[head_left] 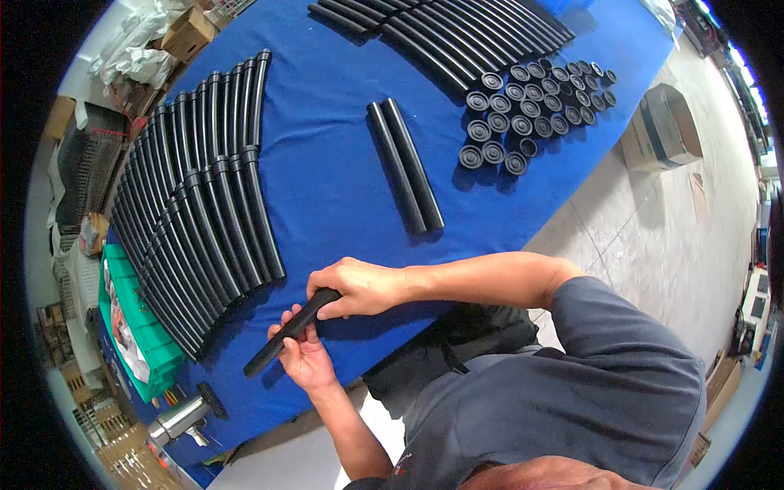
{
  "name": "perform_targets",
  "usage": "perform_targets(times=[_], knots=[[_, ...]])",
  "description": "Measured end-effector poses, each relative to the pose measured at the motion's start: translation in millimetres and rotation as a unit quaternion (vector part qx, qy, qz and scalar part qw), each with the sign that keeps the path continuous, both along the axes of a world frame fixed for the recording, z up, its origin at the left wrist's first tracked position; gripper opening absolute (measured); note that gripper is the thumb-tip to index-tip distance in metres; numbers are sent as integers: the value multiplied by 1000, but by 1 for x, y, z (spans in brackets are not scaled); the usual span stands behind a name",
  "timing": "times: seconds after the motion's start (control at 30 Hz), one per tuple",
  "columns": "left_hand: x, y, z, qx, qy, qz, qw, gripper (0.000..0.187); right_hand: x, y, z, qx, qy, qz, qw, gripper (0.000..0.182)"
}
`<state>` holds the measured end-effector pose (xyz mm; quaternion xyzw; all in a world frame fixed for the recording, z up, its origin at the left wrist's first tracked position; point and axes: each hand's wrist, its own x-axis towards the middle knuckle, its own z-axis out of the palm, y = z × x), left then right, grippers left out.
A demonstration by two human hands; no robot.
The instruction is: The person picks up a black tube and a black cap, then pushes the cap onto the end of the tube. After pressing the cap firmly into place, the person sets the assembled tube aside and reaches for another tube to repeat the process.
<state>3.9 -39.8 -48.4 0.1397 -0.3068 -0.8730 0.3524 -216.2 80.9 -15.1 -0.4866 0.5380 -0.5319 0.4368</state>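
Note:
A short black tube (pixel 269 353) slants across my two hands above the blue-covered table, near its front edge. My right hand (pixel 355 286) is wrapped over the tube's upper end, knuckles up, and hides that end. Palm up beneath the tube, my left hand (pixel 306 359) has its thumb on the near side and its fingers curled round the far side. The tube's lower end sticks out past my left hand. Two loose black tubes (pixel 406 167) lie side by side beyond my right hand.
Rows of capped black tubes (pixel 204 196) lie at left, more tubes (pixel 457 41) at the back. Several round black caps (pixel 531 106) are grouped at back right. A green crate (pixel 159 351) and a metal cylinder device (pixel 180 420) sit at front left; a cardboard box (pixel 665 126) stands on the floor.

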Motion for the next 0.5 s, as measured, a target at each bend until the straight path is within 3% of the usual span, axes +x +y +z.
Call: perform_targets(times=[0.1,0.37,0.43,0.5], knots=[[0,0,-3,7,-4,8,1000,32,4,0,-4,-61,78,-39,994,33],[-2,3,0,51,-18,23,998,36,7,1,-3,-125,135,-55,981,32],[-2,1,2,59,-10,8,998,33,6,-2,-1,-114,126,-64,983,31],[-5,3,4,61,6,0,998,31,0,-1,13,77,-42,14,996,28]])
